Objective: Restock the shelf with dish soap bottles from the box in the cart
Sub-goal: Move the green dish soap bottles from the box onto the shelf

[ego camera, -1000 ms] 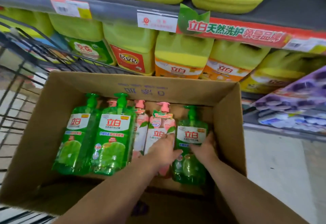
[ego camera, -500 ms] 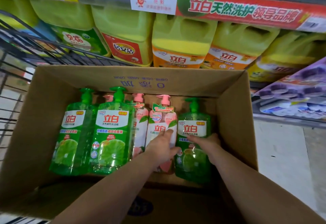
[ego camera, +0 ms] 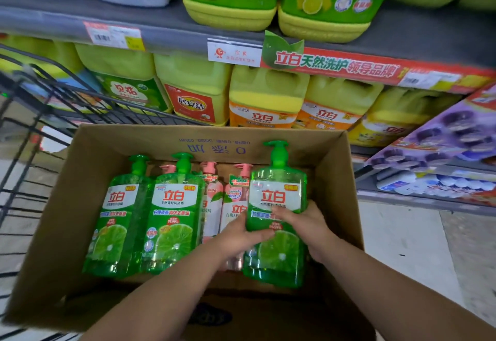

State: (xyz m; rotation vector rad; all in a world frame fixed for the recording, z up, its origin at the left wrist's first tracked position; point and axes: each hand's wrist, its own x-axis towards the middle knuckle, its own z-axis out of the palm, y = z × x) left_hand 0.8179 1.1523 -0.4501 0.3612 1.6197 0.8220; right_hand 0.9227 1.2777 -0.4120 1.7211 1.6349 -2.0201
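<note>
A green dish soap bottle (ego camera: 277,252) with a pump top is raised at the right end of the open cardboard box (ego camera: 80,206). My left hand (ego camera: 239,233) grips its left side and my right hand (ego camera: 303,222) grips its right side over the label. Two more green bottles (ego camera: 171,214) lie side by side at the box's left. Pink bottles (ego camera: 230,203) lie in the middle, partly hidden behind the lifted bottle and my left hand. The box sits in a black wire cart (ego camera: 32,115).
Grey shelves (ego camera: 134,29) ahead carry large yellow-green detergent jugs (ego camera: 265,96) on two levels, with price tags and a red banner on the edge. A lower shelf at right holds purple packs (ego camera: 442,139). Pale floor (ego camera: 402,246) lies to the right of the cart.
The right-hand green bottle has been lifted off the box floor, its pump now above the box's far wall. Both hands closed round its sides. The view tilted upward.
</note>
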